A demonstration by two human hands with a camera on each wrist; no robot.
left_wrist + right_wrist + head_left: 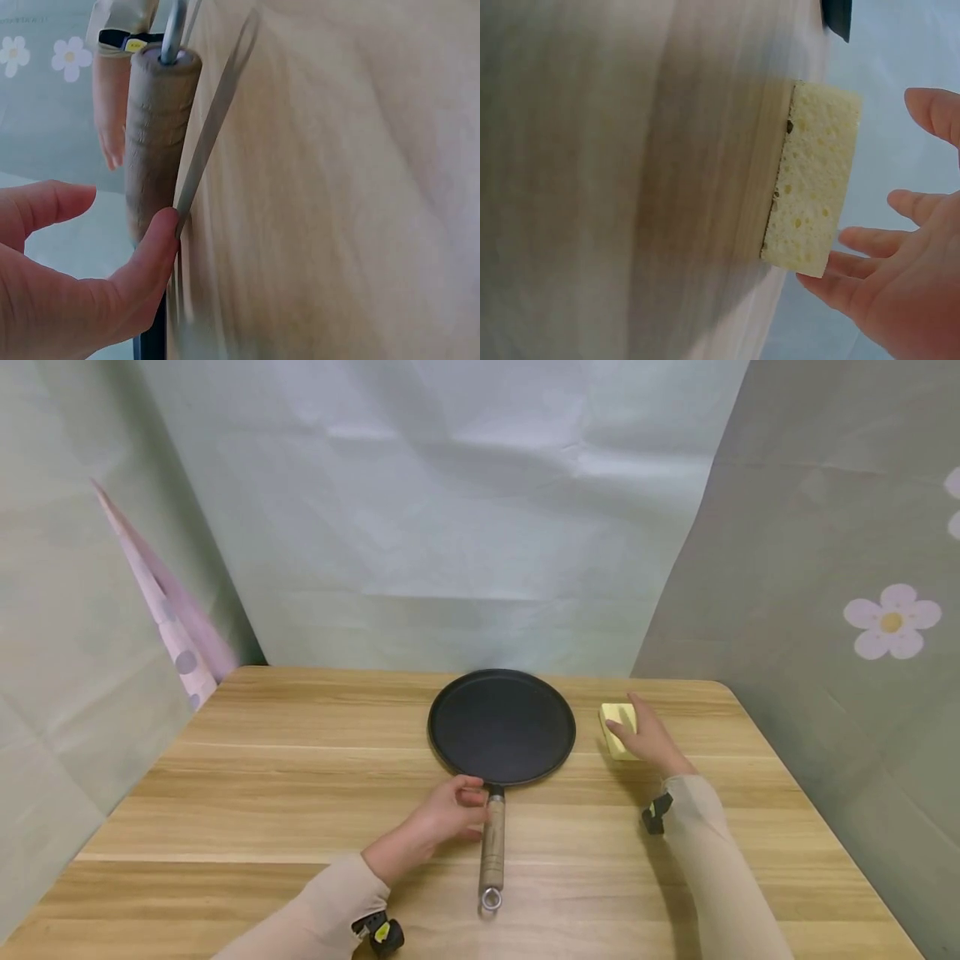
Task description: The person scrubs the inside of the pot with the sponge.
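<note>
The black pan (501,725) lies mid-table. Its wooden handle (491,843) is touched, not gripped, by the left hand (442,817). The sponge (618,729) (right of the pan) is brushed by the right hand (651,739), fingers loose; nothing is lifted yet.

The head view looks forward and down from above the table (300,793), taking in both forearms, the pan (501,725) and the sponge (618,729) from well back. The left wrist view sits close against the pan's wooden handle (159,127) — tabletop tipped upright. The right wrist view is equally near the sponge (814,184), both also seen from the head.
</note>
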